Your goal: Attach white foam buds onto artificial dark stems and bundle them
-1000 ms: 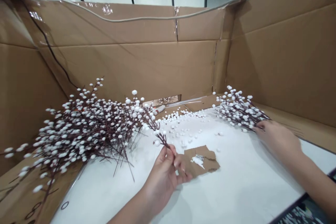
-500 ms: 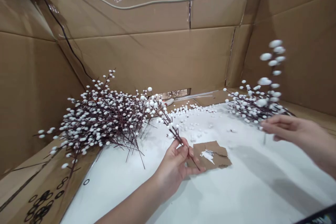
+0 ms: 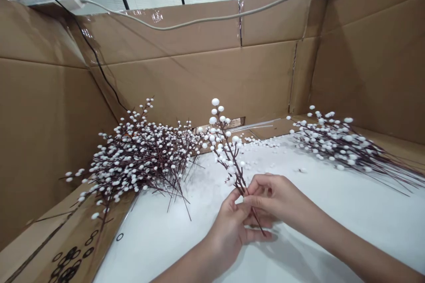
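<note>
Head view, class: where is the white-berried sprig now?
The white-berried sprig stands at centre, pinched between the left hand and right hand, right of the large branch pile.

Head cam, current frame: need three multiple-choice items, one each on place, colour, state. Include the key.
1. Where does the larger heap of beaded branches lie?
A) Left of the hands
B) Right of the hands
C) Under the right hand

2. What colour are the beads on the beaded branch held up?
A) Red
B) White
C) Yellow

3. How do the left hand and right hand stand to that branch?
A) Both hold it
B) Only the left touches it
C) Neither touches it

1: A, the heap sits on the view's left, beside the white sheet.
2: B, its beads show white.
3: A, both hands close on its stem.
</note>
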`<state>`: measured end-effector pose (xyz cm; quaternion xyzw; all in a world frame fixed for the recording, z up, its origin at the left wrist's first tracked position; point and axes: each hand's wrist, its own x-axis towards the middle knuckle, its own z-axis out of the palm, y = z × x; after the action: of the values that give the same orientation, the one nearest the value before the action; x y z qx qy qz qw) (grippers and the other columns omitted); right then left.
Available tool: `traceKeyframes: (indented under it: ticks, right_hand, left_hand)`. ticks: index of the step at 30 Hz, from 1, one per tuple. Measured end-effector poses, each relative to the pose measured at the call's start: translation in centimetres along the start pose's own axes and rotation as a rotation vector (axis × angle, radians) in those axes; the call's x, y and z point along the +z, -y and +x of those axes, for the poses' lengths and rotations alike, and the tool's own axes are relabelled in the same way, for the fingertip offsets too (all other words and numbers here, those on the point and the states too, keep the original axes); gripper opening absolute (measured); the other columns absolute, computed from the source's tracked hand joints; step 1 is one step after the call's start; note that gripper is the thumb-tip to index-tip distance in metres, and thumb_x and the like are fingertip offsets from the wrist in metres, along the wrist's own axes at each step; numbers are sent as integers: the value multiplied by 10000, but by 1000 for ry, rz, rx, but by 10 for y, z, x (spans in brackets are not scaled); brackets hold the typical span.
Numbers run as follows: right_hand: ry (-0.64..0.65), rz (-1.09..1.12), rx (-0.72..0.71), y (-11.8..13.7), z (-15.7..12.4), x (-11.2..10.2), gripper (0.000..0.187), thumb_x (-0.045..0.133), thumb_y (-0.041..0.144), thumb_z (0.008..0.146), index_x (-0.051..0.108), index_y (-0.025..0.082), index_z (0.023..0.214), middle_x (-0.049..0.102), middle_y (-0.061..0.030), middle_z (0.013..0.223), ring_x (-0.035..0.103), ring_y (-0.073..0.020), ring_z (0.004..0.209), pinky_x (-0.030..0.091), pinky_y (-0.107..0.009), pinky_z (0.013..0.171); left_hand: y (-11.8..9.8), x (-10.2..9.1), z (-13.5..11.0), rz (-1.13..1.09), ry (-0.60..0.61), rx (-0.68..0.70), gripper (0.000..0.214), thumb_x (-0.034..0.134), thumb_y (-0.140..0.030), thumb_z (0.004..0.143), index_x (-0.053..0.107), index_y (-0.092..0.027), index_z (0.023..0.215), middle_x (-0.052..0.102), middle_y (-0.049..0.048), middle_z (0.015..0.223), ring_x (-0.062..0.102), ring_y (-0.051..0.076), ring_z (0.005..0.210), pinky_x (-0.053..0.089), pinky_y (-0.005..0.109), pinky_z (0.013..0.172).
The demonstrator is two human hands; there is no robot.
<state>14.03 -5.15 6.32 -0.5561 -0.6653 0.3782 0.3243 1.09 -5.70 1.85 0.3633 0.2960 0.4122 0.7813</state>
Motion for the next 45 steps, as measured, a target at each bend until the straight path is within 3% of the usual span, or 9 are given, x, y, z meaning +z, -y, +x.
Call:
traceKeyframes:
  ticks: [3,8,13,20,26,32,38,45]
  right_hand:
    - [-3,-8,-4,-2,0,-3,148,604,322,677,588,183,629,579,10,615,504,-89,480,344,-180,415]
    - [114,177,95,-13,7,0,239,619,402,665,542,178,633,488,55,438,424,-72,366,270,-173,356]
    - [46,146,144,-20,8,5,251,645,424,636,576,184,633,527,49,438,436,-76,382,272,-183,378]
    - [91,225,173,-20,10,3,302,649,473,615,593,178,651,496,62,410,401,-69,337,261,-194,362]
    - [12,135,104,-24,12,5,267,617,459,663,606,192,656,513,53,420,440,-85,372,292,-199,392]
    - [-75,-51,31,-25,11,6,229,621,429,661,628,200,645,593,16,608,512,-110,487,340,-209,447]
    - [-148,-265,-45,-16,5,6,216,567,394,710,651,216,623,635,-29,816,566,-204,837,406,-258,649]
    - [-63,-404,-109,-6,7,0,174,569,328,705,633,219,586,625,-31,661,536,-226,851,386,-276,655]
  left_hand:
    - [0,-1,1,-8,5,-6,217,549,-320,796,446,-167,911,611,30,630,601,147,598,506,428,659]
    - [-3,1,0,-6,-22,-28,198,562,-314,790,443,-173,861,635,47,637,632,176,670,488,465,729]
    - [-5,3,-2,-12,-21,-20,185,549,-302,800,448,-164,871,629,40,639,617,158,637,472,508,747]
    - [-4,1,-2,-16,7,2,254,601,-349,753,462,-165,858,626,44,659,622,177,636,478,504,726]
    - [-5,1,-1,21,-16,19,290,615,-362,737,495,-150,893,623,59,680,626,197,648,491,427,676]
    - [-2,0,0,48,-61,11,272,581,-363,762,499,-144,900,655,111,752,641,228,728,479,428,716]
    - [-4,0,0,37,-80,49,188,584,-306,766,462,-179,832,647,43,675,632,181,650,488,431,712]
    - [-4,-2,-1,52,-35,32,194,583,-310,768,492,-176,875,627,33,647,619,169,634,506,402,671]
